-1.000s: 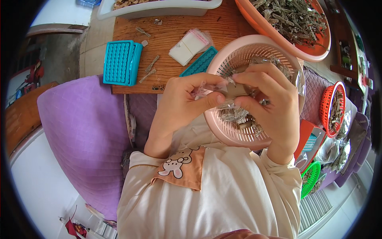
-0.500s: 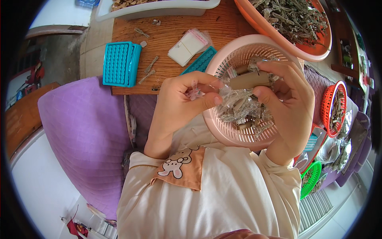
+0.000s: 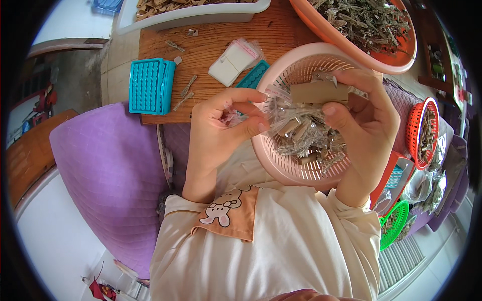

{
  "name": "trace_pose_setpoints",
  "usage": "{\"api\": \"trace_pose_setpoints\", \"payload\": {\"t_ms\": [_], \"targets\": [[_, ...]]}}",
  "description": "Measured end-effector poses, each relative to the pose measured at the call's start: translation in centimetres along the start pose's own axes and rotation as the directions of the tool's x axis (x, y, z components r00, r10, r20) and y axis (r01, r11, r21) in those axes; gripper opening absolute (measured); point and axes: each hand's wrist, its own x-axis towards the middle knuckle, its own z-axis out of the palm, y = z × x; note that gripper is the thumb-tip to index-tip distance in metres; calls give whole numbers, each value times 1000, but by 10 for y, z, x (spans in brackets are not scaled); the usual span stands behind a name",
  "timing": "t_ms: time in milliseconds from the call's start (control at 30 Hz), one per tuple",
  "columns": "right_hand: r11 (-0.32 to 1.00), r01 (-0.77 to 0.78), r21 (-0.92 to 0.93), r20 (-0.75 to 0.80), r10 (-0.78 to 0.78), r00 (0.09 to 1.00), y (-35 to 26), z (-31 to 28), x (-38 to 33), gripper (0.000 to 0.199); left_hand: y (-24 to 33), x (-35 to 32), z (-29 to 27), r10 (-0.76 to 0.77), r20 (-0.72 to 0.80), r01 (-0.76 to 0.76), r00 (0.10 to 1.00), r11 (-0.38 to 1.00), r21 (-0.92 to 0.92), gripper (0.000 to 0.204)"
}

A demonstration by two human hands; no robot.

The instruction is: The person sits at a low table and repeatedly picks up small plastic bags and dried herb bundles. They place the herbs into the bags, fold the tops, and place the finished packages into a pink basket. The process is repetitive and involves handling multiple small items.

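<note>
My right hand (image 3: 369,108) grips a smooth tan tube-shaped piece (image 3: 319,93) between thumb and fingers, above a pink plastic basket (image 3: 273,163). My left hand (image 3: 221,125) is closed, with thumb and index fingertips at the edge of a small clear plastic bag (image 3: 275,95). Crumpled clear-and-pink plastic strips (image 3: 231,116) are tucked in that palm. Inside the basket lie many clear packets of dried brown pieces (image 3: 306,135). Whether the tan piece touches the bag is hard to tell.
On the wooden table (image 3: 201,45) are teal moulded trays (image 3: 148,86), a banded stack of clear bags (image 3: 232,62) and loose dried stalks (image 3: 186,90). An orange basin (image 3: 411,50) of dried stalks and a white bin (image 3: 201,15) stand behind. Red (image 3: 412,133) and green baskets (image 3: 399,226) sit at right.
My left hand has drawn a little to the left, widening the gap to my right hand. The tan piece has shifted slightly right and up and now lies nearly level.
</note>
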Motion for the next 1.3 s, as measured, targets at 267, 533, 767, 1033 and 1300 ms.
{"api": "trace_pose_setpoints", "payload": {"t_ms": [267,533,767,1033,1300], "targets": [[946,225,-231,102,-206,973,-3,0,-9,36,-2,-2,1,48,-5,-49,999,993,-106,36],[990,-71,119,126,55,990,-2,6,-4,30,2,-5,3,71,-25,-72,997,997,-9,36],[956,-214,201,154,184,971,-1,5,-3,23,2,-6,3,139,-17,-139,990,990,30,37],[952,-267,150,150,245,958,2,6,-1,24,3,-7,7,265,-50,-253,963,951,178,37],[991,85,-105,282,-52,958,6,1,2,29,8,-5,8,144,-50,-122,988,943,308,35]]}}
